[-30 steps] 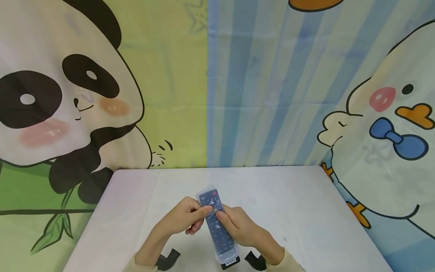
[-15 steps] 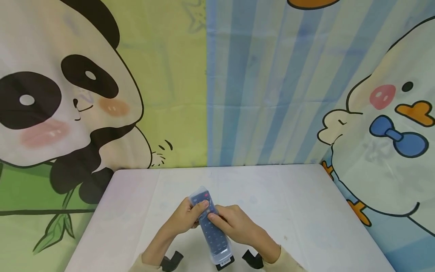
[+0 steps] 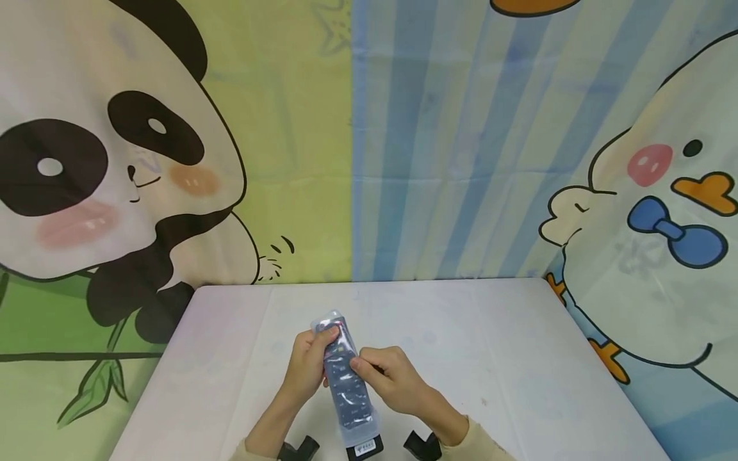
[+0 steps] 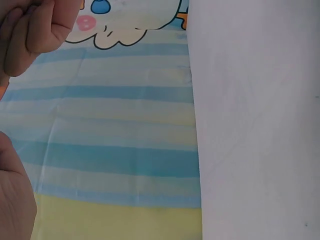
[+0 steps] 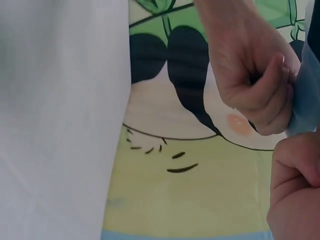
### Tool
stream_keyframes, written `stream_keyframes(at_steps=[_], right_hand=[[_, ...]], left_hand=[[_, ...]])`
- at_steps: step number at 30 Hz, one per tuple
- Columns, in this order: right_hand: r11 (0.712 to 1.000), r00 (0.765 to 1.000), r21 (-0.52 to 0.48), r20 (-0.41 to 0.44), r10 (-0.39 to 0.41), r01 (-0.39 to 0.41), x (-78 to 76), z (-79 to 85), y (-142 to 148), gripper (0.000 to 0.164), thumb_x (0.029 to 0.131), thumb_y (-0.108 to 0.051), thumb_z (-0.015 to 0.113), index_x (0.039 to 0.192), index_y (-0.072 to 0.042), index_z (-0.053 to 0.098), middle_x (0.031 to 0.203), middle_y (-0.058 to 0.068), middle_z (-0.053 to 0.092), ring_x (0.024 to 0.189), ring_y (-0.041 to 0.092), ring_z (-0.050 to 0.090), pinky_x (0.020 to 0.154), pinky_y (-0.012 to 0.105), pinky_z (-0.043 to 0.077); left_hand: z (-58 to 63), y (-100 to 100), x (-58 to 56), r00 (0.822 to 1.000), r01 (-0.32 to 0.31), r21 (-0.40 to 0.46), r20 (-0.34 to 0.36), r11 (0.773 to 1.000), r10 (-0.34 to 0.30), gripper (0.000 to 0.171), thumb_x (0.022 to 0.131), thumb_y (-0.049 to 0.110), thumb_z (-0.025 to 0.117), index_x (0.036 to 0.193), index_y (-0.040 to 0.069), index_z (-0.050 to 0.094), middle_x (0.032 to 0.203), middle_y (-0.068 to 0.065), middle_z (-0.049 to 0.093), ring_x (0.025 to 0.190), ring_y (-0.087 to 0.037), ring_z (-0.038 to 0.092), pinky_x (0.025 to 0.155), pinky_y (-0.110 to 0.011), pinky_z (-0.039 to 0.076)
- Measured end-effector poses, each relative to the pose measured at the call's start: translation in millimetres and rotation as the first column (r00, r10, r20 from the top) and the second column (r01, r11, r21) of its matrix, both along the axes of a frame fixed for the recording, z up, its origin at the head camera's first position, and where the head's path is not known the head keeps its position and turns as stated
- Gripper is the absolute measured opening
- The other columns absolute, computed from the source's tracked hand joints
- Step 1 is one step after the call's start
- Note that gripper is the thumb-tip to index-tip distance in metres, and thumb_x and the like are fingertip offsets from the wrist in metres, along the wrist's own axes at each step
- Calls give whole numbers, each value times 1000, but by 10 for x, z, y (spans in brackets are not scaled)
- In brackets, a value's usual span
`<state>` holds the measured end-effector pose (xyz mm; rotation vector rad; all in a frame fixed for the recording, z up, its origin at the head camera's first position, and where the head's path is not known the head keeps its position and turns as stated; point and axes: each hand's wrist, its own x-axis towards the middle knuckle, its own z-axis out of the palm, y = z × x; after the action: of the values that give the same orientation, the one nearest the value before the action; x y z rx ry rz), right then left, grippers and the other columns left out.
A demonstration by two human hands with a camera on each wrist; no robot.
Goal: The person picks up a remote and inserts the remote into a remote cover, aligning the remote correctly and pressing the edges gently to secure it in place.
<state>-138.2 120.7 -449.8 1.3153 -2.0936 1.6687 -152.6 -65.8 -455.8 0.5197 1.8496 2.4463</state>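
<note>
A dark remote control in a clear, translucent cover is held up at a tilt over the table in the head view. My left hand grips its upper end, thumb across the front near the red button. At the middle of its right edge, my right hand pinches the cover between thumb and curled fingers. A black end with a white label sticks out below the cover. From the right wrist, the left hand shows curled against the pale blue cover. The left wrist view shows parts of both hands but not the remote.
A white table spreads beneath the hands and runs back to a printed cloth backdrop with a panda and a duck. Black straps sit at both wrists, by the beige sleeves.
The remote has shifted left and turned more upright. My left thumb has moved up toward its top end, and more of the black labelled end shows. The right hand keeps its pinch.
</note>
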Motion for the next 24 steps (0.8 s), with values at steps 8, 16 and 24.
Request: stream_keyframes(at_steps=[8,16,24], right_hand=[[979,944,-148,278,179,-142,130,-43,10,36,104,10,40,71,-5,45,50,8,35,43,3,33,36,17,28],[987,969,-47,189,158,-152,9,-8,103,35,101,5,53,70,-9,47,54,4,35,49,0,30,41,16,26],[995,991,-56,105,83,-77,-158,87,156,33,101,3,54,74,-12,46,58,3,37,49,5,31,41,20,28]], left_hand=[[49,43,-5,998,-56,94,-24,994,59,27,99,4,53,76,-7,60,62,0,62,52,-8,60,45,-21,50],[97,9,-3,956,65,-131,-275,989,-100,27,102,-1,43,80,-7,57,62,3,53,54,-3,51,44,-25,45],[50,21,-22,865,284,-235,-356,930,-354,27,104,-4,40,83,1,56,61,-8,40,57,0,39,43,-24,35]])
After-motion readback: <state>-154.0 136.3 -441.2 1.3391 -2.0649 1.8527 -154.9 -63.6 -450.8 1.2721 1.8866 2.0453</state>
